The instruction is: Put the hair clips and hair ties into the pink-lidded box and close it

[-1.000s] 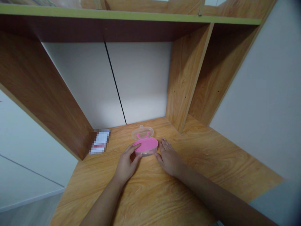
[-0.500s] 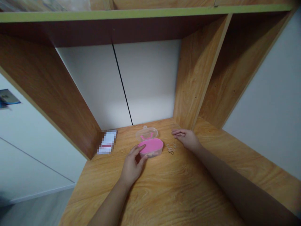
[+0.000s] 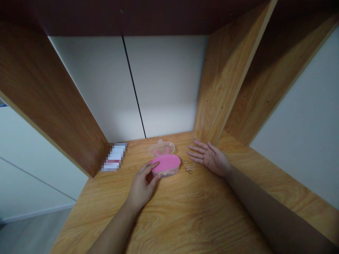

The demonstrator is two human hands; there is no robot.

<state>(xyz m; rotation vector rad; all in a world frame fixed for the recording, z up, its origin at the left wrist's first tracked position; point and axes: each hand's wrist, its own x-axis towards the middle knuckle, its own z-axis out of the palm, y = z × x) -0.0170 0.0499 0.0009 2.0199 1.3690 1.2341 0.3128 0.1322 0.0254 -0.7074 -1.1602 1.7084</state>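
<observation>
Left hand half curled, fingertips against pink oval plastic case, no firm grip certain; clear hinged lid lies open behind it on wooden desk. Right hand open, palm up, empty, just beside small clear rings; steady left-hand contact keeps case from sliding

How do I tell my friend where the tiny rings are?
On the wooden desk, find the pink oval case with its open clear lid. Right of it, by the open right hand, lie little see-through rings, loose outside the case.
</observation>
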